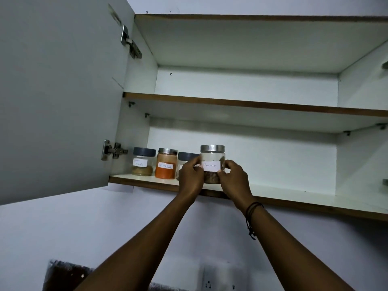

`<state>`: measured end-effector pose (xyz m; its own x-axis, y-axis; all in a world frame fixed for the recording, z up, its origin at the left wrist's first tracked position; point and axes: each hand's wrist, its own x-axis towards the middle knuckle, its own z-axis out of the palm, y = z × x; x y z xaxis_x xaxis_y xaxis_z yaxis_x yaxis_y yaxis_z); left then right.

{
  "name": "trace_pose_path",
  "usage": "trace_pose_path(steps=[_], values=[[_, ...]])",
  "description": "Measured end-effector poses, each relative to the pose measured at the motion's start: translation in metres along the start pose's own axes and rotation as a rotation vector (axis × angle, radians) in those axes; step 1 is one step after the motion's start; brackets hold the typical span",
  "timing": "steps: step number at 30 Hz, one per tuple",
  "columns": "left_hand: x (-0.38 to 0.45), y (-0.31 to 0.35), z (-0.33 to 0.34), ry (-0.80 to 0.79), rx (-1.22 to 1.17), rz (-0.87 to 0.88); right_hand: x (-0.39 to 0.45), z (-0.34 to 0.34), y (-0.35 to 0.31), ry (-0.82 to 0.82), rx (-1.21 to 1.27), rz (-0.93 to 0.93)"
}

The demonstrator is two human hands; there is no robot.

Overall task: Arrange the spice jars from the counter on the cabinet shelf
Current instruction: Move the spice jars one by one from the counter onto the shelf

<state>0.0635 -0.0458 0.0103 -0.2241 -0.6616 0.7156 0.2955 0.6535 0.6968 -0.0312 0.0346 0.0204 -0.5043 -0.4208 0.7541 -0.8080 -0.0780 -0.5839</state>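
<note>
Head view, landmark: the silver-lidded jar [212, 163] with a white handwritten label, standing upright near the front edge of the bottom cabinet shelf [294, 191].

Item 1. Silver-lidded jar: clear body, brushed metal lid, dark brown pieces inside, mostly in the lower half. The left hand [190, 174] grips its left side and the right hand [233, 175] grips its right side; fingers of both curl round the body, thumbs near the label's edges.

Item 2. Dark-lidded jar [185, 159], immediately left of the landmark and partly hidden by the left hand; contents cannot be told.

Item 3. Orange jar [166, 163], next to the left: metal lid, filled almost to the top with orange-red powder, white label, writing not legible.

Item 4. Grey-lidded jar [143, 164], furthest left of the landmark: tan-brown powder filling roughly the lower third, white label.

All four stand in a row on the same shelf.

Item 5. Upper shelf [252, 103], above the landmark.

Item 6. Cabinet door [60, 97], swung open, far left of the landmark, with two metal hinges.

Item 7. Black cord bracelet [253, 215] on the right wrist, below and right of the landmark.

Item 8. Wall socket [220, 278], well below the landmark.
</note>
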Motion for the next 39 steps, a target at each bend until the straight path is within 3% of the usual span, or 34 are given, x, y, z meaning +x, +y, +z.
trace_pose_path(steps=[9, 16, 21, 24, 29, 34, 39], values=[[0.038, -0.025, 0.012, -0.178, 0.152, -0.052, 0.041, 0.011, 0.026, -0.338, -0.073, 0.091], [0.047, -0.03, 0.014, -0.231, 0.2, -0.068, 0.048, 0.02, 0.029, -0.435, -0.132, 0.043], [0.04, -0.034, 0.013, -0.146, 0.339, -0.081, 0.039, 0.019, 0.029, -0.332, -0.178, 0.014], [0.022, -0.03, 0.012, -0.065, 0.262, -0.005, 0.025, 0.016, 0.029, -0.199, -0.134, -0.013], [-0.04, -0.031, 0.004, -0.09, 0.114, 0.128, -0.036, -0.001, 0.028, -0.108, 0.079, -0.079], [-0.123, -0.06, -0.007, -0.227, 0.024, 0.013, -0.123, -0.009, 0.049, -0.164, 0.14, -0.032], [-0.234, -0.116, -0.016, -0.361, -0.044, -0.179, -0.234, 0.002, 0.099, -0.243, 0.115, 0.155]])
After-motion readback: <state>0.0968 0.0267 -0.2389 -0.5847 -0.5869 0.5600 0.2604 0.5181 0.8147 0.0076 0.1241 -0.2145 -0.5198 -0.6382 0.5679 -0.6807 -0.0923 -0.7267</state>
